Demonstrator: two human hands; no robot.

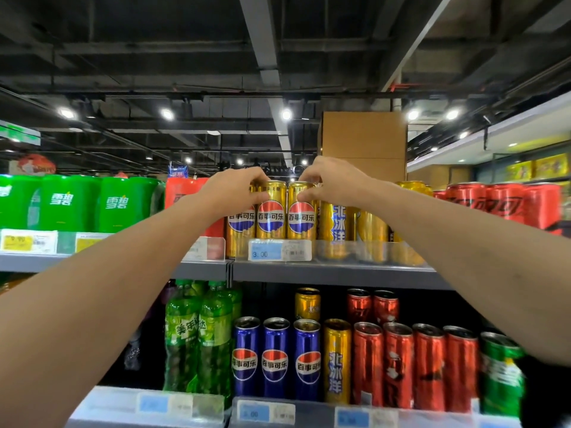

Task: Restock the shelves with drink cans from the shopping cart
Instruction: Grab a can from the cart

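Counting it up: three gold cola cans (271,217) stand in a row at the front of the top shelf (340,273), right behind a blue price tag (266,251). Next to them on the right are a few more gold cans with blue lettering (338,222), but a clear plastic strip blurs their bottoms so I can't get a solid number.

The lower shelf has three blue cola cans (275,356), four red cans (414,366) up front and two green bottles (197,338). Far right, a green can (500,375) is smeared and hard to read. No cart visible anywhere.

Both arms reach up and forward. The left hand (234,189) has its fingers curled over the top of the leftmost gold cola can, hiding its rim. The right hand (330,180) pinches the top of the rightmost one. The middle can sits between the two hands.
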